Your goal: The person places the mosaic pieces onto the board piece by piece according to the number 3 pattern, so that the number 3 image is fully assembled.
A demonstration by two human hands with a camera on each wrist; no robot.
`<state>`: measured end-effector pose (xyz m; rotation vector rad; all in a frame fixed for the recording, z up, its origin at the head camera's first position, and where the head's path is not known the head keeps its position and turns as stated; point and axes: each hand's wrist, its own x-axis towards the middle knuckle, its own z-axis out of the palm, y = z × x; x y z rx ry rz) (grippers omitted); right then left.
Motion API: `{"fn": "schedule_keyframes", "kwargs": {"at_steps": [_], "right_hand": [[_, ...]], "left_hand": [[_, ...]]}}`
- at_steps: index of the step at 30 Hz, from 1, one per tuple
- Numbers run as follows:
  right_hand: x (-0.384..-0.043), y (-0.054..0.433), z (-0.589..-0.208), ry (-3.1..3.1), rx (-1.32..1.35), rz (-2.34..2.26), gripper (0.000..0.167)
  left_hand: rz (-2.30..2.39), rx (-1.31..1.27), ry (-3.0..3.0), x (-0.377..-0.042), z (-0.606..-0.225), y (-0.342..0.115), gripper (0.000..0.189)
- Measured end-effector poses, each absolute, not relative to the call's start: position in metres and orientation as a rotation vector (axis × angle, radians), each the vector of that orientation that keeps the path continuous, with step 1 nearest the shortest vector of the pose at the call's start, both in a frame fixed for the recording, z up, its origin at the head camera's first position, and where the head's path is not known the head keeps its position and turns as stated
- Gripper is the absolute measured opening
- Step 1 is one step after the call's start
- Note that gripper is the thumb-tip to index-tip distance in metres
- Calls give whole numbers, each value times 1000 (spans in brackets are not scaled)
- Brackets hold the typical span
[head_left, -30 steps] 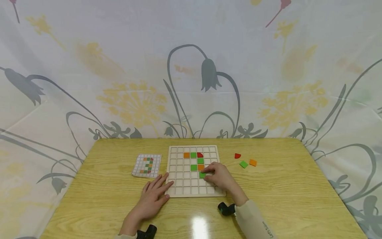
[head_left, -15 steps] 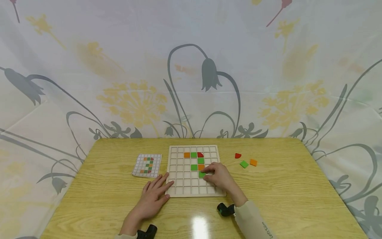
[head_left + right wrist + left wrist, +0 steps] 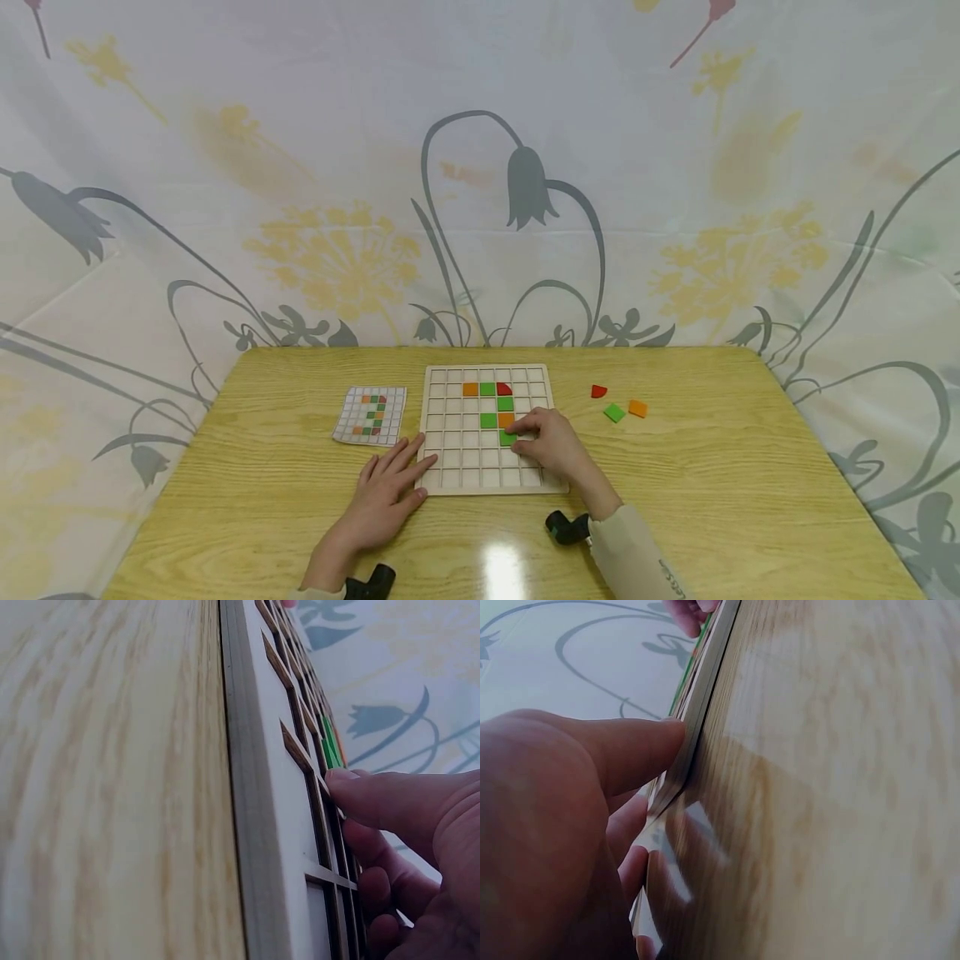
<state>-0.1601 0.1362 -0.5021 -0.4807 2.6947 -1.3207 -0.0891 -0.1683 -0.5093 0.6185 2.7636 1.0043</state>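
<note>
A pale wooden grid board (image 3: 452, 477) lies in the middle of the table. Its cells hold an orange tile (image 3: 470, 389), a red quarter-round tile (image 3: 503, 389) and several green square tiles. My right hand (image 3: 553, 442) has thumb and index finger at the lowest green square tile (image 3: 507, 437), pinching it at its cell below an orange tile (image 3: 506, 420). In the right wrist view the thumb tip (image 3: 341, 777) meets the green tile's edge. My left hand (image 3: 386, 496) rests with spread fingers on the board's left edge and lower left corner; its thumb (image 3: 649, 746) touches the rim.
A pattern card (image 3: 348, 417) with a coloured grid lies left of the board. To the right are a loose red quarter-round tile (image 3: 598, 391), a green tile (image 3: 614, 412) and an orange tile (image 3: 637, 408). A flower-printed curtain (image 3: 480, 250) hangs behind the table (image 3: 712, 467).
</note>
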Motion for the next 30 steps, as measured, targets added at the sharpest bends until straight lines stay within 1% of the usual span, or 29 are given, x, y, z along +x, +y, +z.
{"fn": "schedule_keyframes", "kwargs": {"at_steps": [10, 19, 26, 30], "right_hand": [[-162, 136, -501, 2696, -514, -1316, 15], [-161, 141, -497, 2595, -419, -1410, 17], [-160, 146, -494, 2602, -453, -1438, 18], [-158, 151, -493, 2610, -414, -1439, 17]], "left_hand": [[1008, 623, 2764, -89, -509, -169, 46], [1010, 615, 2758, -89, -509, -168, 46], [1008, 623, 2764, -89, -509, -168, 46], [1009, 620, 2764, -89, -509, -168, 45]]}}
